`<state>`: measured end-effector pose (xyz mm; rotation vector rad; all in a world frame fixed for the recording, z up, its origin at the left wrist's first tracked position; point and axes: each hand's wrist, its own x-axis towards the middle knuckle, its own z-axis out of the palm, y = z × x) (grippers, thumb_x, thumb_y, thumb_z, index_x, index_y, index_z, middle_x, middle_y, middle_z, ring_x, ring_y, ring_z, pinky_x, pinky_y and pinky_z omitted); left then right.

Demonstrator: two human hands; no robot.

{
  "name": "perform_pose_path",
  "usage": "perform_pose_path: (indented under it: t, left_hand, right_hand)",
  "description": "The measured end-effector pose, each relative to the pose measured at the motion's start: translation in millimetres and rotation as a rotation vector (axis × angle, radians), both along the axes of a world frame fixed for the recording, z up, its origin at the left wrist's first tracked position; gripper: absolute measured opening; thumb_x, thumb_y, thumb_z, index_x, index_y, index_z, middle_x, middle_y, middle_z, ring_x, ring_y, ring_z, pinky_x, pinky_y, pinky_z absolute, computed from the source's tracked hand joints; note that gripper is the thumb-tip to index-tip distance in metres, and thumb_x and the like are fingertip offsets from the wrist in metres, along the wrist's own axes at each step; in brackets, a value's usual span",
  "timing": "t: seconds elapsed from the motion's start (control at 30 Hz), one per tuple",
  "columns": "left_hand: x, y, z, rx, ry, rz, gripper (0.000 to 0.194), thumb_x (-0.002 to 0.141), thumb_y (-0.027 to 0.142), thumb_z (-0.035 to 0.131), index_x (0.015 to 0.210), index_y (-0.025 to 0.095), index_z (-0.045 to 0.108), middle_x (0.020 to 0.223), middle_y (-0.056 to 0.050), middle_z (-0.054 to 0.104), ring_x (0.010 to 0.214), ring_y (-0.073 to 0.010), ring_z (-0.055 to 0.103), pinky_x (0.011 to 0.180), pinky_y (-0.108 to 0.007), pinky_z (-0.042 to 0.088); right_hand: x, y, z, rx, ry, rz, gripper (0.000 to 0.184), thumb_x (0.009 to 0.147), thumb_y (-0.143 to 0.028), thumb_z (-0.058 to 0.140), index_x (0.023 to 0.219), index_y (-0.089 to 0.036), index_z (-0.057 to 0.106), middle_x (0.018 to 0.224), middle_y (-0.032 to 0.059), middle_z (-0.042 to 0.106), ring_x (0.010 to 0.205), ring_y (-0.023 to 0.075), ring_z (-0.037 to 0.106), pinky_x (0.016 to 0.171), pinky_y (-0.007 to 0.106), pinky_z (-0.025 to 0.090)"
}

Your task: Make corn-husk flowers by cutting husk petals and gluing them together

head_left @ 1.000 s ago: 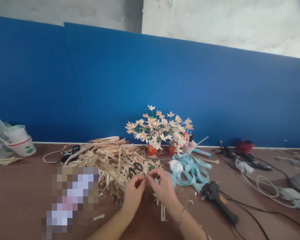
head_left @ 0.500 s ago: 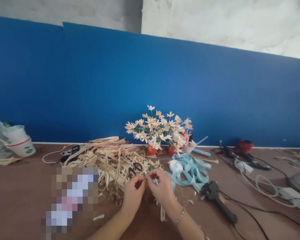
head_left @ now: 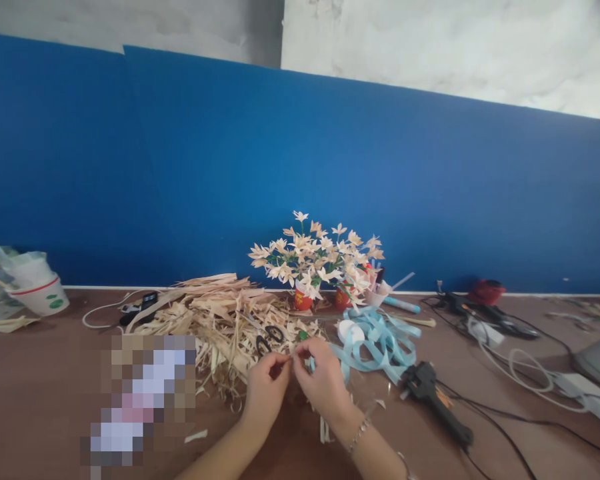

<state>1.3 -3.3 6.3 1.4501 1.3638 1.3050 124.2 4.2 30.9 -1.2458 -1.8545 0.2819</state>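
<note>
Pinching hands: the left hand (head_left: 265, 387) and the right hand (head_left: 323, 380) are bringing their fingertips close together above the brown table (head_left: 40, 387).
Grip: both hands are bringing thumb and forefinger together; a tiny pale piece may be sitting between them, but it is too small to tell what, if anything, either is grasping.
Bracelet: a silver chain (head_left: 359, 433) is circling the right wrist.
Dry strips: a loose pale heap (head_left: 200, 320) is spreading beyond the left hand and off to its left.
Scissors: the black-handled pair (head_left: 261, 327) is lying on the heap, handles pointing toward the hands.
Flowers: pale star-shaped blooms (head_left: 327, 245) are standing behind the hands, rising from two red cups (head_left: 303, 301) near the panel.
Ribbon: light blue loops (head_left: 375, 327) are lying tangled beyond the right hand, beside a white disc (head_left: 350, 331).
Glue gun: the black tool (head_left: 440, 401) is resting to the right of the right hand, its cable trailing.
Paper cup: a white one (head_left: 40, 298) is standing at far left.
Panel: a blue board (head_left: 220, 160) is rising behind everything.
</note>
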Motion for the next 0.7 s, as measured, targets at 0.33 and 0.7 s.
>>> perform_pose_path:
  t: [0.33, 0.7]
  left_hand:
    - [1, 4, -4.3, -0.031, -0.127, -0.053, 0.018, 0.074, 0.03, 0.054, 0.073, 0.015, 0.064, 0.068, -0.003, 0.066, 0.065, -0.0168, 0.059, 0.062, -0.025, 0.045]
    - [3, 3, -5.4, -0.069, -0.18, -0.102, 0.017, 0.072, 0.03, 0.056, 0.071, 0.015, 0.063, 0.064, 0.0, 0.062, 0.062, -0.0144, 0.054, 0.06, -0.024, 0.043]
  right_hand:
    - [6, -1, 5.4, 0.084, 0.034, -0.009, 0.013, 0.078, -0.018, 0.052, 0.09, -0.018, 0.055, 0.082, 0.0051, 0.057, 0.078, 0.0189, 0.053, 0.071, 0.031, 0.043]
    - [20, 9, 7.6, -0.046, 0.217, 0.093, 0.01, 0.078, -0.019, 0.053, 0.078, -0.019, 0.062, 0.088, 0.0067, 0.056, 0.089, 0.0201, 0.053, 0.08, 0.033, 0.044]
